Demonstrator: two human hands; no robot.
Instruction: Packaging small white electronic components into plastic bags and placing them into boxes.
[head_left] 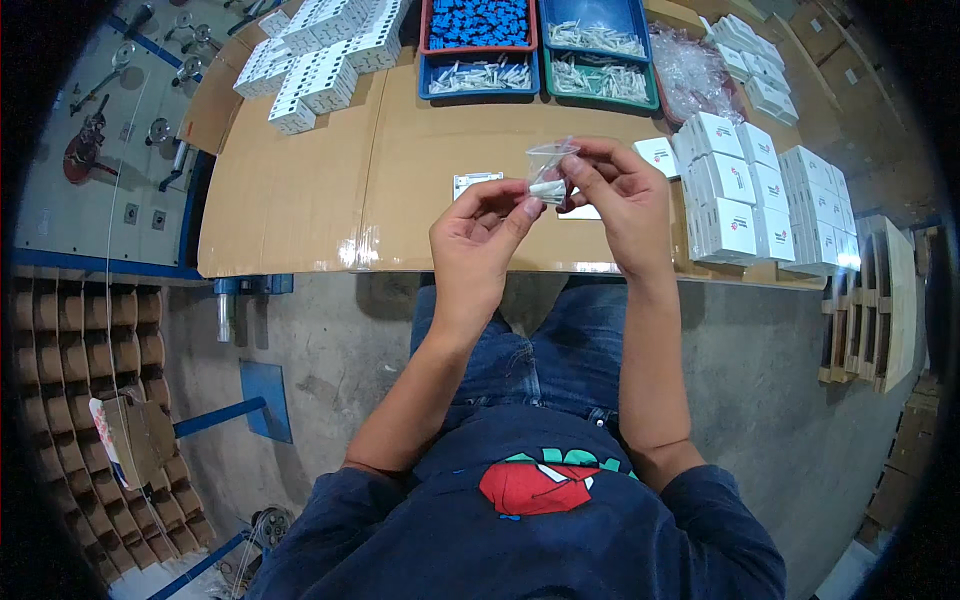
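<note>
Between both hands, above the cardboard-covered table, I hold a small clear plastic bag (549, 165) with white, slim pieces (547, 189) inside. My left hand (482, 225) pinches the bag's lower left corner between thumb and fingers. At the bag's upper right edge, my right hand (617, 195) pinches it the same way. A white socket-like plate (474, 183) lies on the table just behind my left fingers, partly hidden. Another flat white piece (580, 212) shows beneath my right hand, mostly covered.
Trays stand at the back: blue parts in a red tray (480, 48), white pieces in a blue tray (430, 78) and a green tray (655, 100). Clear bags (690, 75) lie beside them. White boxes (722, 205) are stacked right; white units (320, 80) stand back left.
</note>
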